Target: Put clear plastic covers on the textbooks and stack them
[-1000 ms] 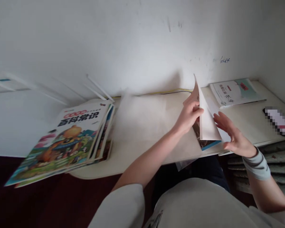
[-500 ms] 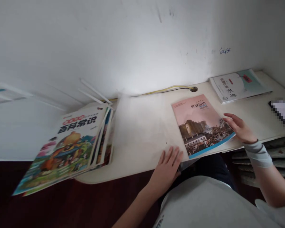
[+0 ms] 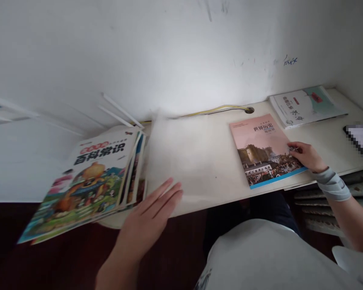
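A person's right hand [image 3: 309,156] rests its fingertips at the right edge of a pink-topped book [image 3: 260,139], which lies closed, cover up, near the front edge of a pale tabletop [image 3: 193,161]; whether the fingers pinch it cannot be told. A gray band [image 3: 334,185] wraps the right wrist. The left hand [image 3: 148,221], released and holding nothing, spreads its fingers at the tabletop's front edge, just beside a fanned stack of illustrated books [image 3: 99,169] that juts past the edge. Beyond the pink-topped book, a white-and-green book [image 3: 311,105] lies near the wall [image 3: 169,56], with a pixelated phone [image 3: 361,141] at far right.
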{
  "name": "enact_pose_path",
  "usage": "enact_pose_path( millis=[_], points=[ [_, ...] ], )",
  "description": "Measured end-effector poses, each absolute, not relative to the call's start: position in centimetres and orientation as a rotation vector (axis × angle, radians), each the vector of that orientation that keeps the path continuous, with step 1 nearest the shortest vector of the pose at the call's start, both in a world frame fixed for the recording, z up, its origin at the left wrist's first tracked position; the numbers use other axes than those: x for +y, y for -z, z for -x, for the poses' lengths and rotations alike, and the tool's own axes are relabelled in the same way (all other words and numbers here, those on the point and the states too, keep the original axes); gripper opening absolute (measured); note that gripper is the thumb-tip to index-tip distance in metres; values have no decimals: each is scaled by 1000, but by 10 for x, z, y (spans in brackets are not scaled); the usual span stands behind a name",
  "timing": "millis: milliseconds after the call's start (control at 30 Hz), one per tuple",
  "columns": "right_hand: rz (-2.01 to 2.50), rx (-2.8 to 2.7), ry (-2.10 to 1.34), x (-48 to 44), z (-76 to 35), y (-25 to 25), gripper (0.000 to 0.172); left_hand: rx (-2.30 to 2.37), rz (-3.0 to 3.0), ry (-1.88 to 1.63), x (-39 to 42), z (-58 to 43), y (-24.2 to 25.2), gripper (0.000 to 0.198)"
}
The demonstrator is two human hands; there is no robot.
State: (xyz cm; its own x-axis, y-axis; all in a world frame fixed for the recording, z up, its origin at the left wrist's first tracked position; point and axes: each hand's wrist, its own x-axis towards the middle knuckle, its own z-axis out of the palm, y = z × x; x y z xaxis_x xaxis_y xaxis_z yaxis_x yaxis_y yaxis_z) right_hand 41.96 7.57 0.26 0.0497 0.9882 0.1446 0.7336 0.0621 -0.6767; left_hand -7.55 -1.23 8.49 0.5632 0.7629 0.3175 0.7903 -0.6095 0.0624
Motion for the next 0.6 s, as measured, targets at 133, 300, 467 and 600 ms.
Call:
enact_pose_path(
  millis=[133, 300, 467, 600],
  points=[
    [1736, -1758, -500, 69, -410, 0, 36, -1454, 2625, 446, -13, 117, -60, 38],
    [1757, -1752, -404, 64, -398, 5, 38, -1684, 2606, 438, -11, 143, -23, 30],
    [1720, -1718, -420, 56, -393, -4, 36, -1733, 2609, 520, -12, 122, -39, 41],
    [1612, -1608, -646, 48, -377, -21, 39, -1666, 2576, 653, 6, 61, -54, 41]
  ],
)
